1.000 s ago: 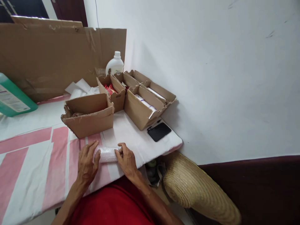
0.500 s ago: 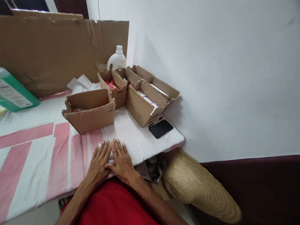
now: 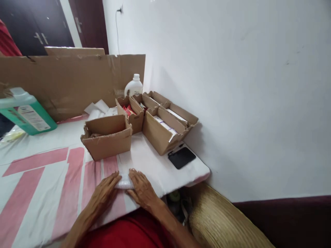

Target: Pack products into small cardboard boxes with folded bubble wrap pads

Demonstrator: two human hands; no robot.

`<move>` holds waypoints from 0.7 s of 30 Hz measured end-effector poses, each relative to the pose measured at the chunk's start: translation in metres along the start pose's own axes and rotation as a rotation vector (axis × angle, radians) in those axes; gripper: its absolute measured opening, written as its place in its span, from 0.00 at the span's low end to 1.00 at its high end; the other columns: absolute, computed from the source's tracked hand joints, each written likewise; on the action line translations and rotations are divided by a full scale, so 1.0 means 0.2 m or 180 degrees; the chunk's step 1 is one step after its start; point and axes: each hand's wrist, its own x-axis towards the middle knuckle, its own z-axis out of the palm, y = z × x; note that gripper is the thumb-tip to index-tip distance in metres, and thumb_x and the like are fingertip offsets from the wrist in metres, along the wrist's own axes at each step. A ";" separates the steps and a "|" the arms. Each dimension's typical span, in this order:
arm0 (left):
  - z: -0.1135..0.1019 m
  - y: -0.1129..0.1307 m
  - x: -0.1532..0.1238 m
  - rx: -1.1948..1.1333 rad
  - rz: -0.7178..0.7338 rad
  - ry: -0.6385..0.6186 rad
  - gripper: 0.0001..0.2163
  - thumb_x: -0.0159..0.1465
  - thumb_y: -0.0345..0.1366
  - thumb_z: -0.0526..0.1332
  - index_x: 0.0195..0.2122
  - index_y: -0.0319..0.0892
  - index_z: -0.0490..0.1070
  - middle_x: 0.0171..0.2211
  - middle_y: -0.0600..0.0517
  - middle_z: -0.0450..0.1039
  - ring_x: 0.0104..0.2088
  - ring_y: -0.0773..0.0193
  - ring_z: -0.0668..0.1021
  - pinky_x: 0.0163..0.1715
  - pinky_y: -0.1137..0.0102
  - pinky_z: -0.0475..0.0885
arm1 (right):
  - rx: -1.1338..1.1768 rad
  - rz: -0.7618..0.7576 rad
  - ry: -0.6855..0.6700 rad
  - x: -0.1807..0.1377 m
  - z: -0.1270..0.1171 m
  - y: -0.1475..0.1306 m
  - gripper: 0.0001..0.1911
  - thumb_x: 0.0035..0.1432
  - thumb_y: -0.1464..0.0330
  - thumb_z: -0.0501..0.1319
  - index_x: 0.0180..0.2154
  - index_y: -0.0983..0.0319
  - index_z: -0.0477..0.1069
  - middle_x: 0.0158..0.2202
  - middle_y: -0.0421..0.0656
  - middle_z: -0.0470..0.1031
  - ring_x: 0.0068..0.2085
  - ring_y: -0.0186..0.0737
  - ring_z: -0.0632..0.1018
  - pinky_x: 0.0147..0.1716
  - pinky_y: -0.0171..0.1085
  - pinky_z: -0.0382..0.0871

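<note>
So the bubble-wrap roll (image 3: 124,182) is lying on the pink-and-white tablecloth (image 3: 62,186) near the front edge, with the left hand (image 3: 106,187) over its left end and the right hand (image 3: 142,189) over its right. Fingers are close together on both, right thumb sticking out, but honestly can't tell if either one's actually pinching it. Open cardboard bin (image 3: 111,146) sits just beyond, black smartphone (image 3: 181,157) off to the right
</note>
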 end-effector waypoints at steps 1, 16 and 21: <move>-0.03 0.00 0.03 -0.0026 0.0070 0.0038 0.15 0.71 0.34 0.53 0.57 0.43 0.68 0.51 0.43 0.80 0.49 0.58 0.83 0.47 0.66 0.79 | 0.0033 -0.0083 0.0035 0.02 -0.03 0.01 0.26 0.62 0.69 0.65 0.60 0.69 0.65 0.61 0.60 0.72 0.63 0.56 0.72 0.61 0.54 0.69; -0.51 -0.26 0.51 0.1060 -0.0347 0.1189 0.17 0.64 0.24 0.62 0.54 0.39 0.72 0.47 0.43 0.79 0.52 0.53 0.77 0.62 0.52 0.63 | -0.0545 -0.1104 0.1407 0.95 -1.01 0.06 0.07 0.70 0.70 0.58 0.49 0.59 0.71 0.42 0.45 0.77 0.44 0.45 0.76 0.46 0.43 0.73; -0.43 -0.25 0.40 0.0636 -0.0314 0.1279 0.16 0.61 0.19 0.63 0.49 0.39 0.75 0.43 0.46 0.80 0.51 0.57 0.77 0.61 0.55 0.64 | -0.1384 -0.1765 0.0173 1.29 -0.78 0.08 0.03 0.70 0.71 0.58 0.43 0.62 0.71 0.39 0.46 0.76 0.41 0.44 0.75 0.38 0.40 0.70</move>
